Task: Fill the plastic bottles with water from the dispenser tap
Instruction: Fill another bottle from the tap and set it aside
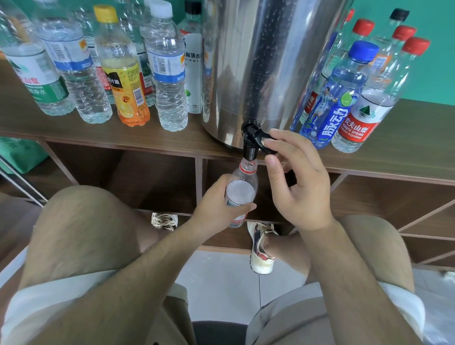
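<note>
Well, the left hand [214,210] is wrapped round a clear bottle [242,183], holding its open neck right under the black tap [250,147] of the steel dispenser [264,57]. The right hand [298,185] pinches the tap's lever [264,135] between forefinger and thumb, the other fingers loose. The dispenser stands on a wooden shelf [93,134], with capped bottles [168,74] crowded on both sides of it.
</note>
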Action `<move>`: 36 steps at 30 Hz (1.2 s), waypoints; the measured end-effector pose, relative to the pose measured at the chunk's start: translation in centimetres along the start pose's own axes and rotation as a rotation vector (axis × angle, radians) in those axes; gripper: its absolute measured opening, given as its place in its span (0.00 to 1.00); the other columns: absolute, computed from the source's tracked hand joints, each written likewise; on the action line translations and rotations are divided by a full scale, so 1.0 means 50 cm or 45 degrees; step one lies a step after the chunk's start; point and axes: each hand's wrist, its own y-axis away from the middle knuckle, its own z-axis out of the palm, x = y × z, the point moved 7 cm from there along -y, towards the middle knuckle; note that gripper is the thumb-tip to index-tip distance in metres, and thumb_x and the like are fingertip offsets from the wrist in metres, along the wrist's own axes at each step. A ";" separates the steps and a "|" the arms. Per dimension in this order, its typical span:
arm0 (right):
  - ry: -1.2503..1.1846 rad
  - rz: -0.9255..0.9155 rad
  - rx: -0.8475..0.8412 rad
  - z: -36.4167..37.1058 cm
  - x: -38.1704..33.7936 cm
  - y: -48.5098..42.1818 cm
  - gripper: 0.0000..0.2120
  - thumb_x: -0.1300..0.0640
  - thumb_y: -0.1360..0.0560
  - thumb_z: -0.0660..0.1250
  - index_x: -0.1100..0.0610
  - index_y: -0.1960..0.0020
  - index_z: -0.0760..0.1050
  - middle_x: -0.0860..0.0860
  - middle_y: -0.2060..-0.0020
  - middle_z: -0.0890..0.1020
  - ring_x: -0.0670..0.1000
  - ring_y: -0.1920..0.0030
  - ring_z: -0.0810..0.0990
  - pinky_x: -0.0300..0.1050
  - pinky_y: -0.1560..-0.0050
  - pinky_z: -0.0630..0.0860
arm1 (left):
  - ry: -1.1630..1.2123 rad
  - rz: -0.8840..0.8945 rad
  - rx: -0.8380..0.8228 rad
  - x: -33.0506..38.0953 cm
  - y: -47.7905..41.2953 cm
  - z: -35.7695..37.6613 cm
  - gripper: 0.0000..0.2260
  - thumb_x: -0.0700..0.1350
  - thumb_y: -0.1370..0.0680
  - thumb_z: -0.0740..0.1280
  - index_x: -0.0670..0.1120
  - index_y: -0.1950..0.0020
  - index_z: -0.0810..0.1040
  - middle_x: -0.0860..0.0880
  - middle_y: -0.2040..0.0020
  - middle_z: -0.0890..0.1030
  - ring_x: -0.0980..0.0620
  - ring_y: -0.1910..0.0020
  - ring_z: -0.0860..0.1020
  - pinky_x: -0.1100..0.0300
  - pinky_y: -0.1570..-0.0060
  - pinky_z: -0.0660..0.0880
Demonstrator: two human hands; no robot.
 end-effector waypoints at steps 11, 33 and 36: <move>-0.141 0.005 -0.027 0.001 0.010 0.008 0.22 0.54 0.20 0.70 0.59 0.28 0.74 0.54 0.32 0.76 0.54 0.51 0.81 0.42 0.56 0.77 | -0.017 0.003 0.027 -0.001 -0.002 -0.003 0.31 0.58 0.30 0.81 0.69 0.38 0.65 0.73 0.48 0.75 0.74 0.46 0.75 0.78 0.62 0.71; -0.056 0.833 -0.846 0.127 0.130 0.099 0.29 0.39 0.25 0.76 0.42 0.28 0.71 0.38 0.39 0.82 0.41 0.44 0.82 0.48 0.41 0.83 | -0.003 -0.005 -0.037 -0.003 -0.006 0.003 0.29 0.50 0.26 0.80 0.63 0.34 0.66 0.68 0.46 0.75 0.64 0.47 0.77 0.74 0.55 0.70; -0.057 0.828 -0.843 0.126 0.128 0.097 0.29 0.40 0.24 0.76 0.44 0.27 0.71 0.39 0.39 0.82 0.41 0.44 0.82 0.49 0.41 0.83 | -0.002 -0.006 -0.039 -0.005 -0.007 0.002 0.28 0.50 0.26 0.80 0.63 0.34 0.67 0.68 0.46 0.75 0.64 0.47 0.77 0.74 0.54 0.70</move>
